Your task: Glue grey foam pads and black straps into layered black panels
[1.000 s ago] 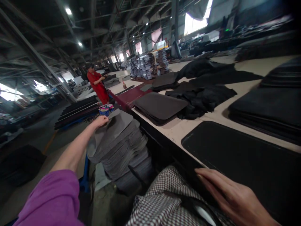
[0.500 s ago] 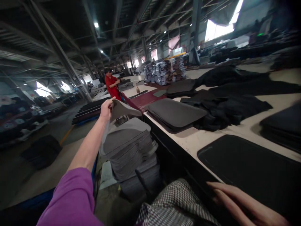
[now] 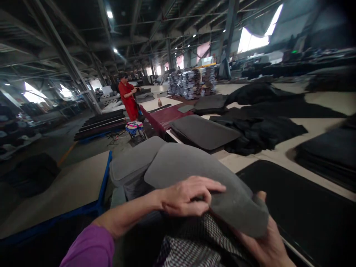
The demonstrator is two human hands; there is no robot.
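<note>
A grey rounded sheet [image 3: 180, 163] stretches from beside the grey stack over my lap to the table's edge. My right hand [image 3: 264, 237] grips its near right corner, the thumb on top and the palm beneath. My left hand [image 3: 191, 196] lies on the sheet's near edge, index finger stretched out and the other fingers curled; whether it pinches the edge I cannot tell. The stack of grey pieces [image 3: 133, 159] stands left of the table. A large black sheet [image 3: 294, 200] lies on the table to the right.
Dark grey pieces [image 3: 205, 131] and crumpled black fabric [image 3: 256, 133] lie on the table. A blue-edged platform [image 3: 107, 174] is at the left. Farther back, a person in red [image 3: 128, 97] stands near a stool [image 3: 135, 127].
My left hand has come down and right from above the stack. The grey sheet has moved across toward me, and my right hand now holds its corner.
</note>
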